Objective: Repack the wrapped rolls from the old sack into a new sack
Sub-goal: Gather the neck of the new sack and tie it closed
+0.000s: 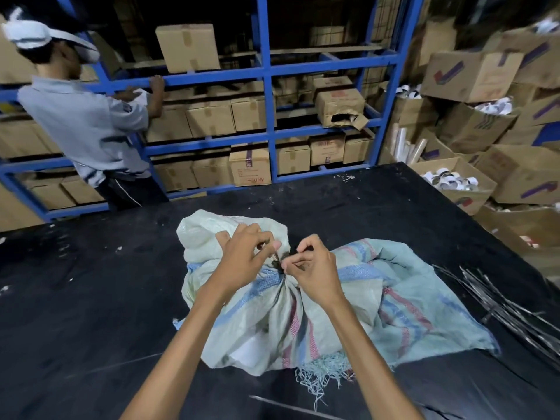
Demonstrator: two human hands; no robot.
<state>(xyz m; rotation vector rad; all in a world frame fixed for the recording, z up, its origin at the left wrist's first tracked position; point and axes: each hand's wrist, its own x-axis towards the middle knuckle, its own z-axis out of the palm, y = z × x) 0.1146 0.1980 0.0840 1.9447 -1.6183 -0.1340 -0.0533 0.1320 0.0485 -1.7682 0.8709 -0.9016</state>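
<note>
At the middle of the black table (91, 298), you are working at the gathered neck of the old sack (266, 328). Your left hand (245, 256) is pinching the dark tie (277, 263) from one side and your right hand (315, 268) is pinching it from the other, fingers curled. Bare tabletop is lying wide to your left and beyond the sack. Near the right edge a bundle of thin metal strips (500, 301) is fanning out. Past the far edge another person (88, 125) is standing at the blue rack (266, 71) of cardboard boxes (188, 47). The sack is woven, pale green with blue and red stripes, bulging, its near hem fraying into loose threads (318, 377). You are facing one tied sack and one flat spread of like cloth (409, 283) touching its right side; whether that is a second sack, you cannot tell.
</note>
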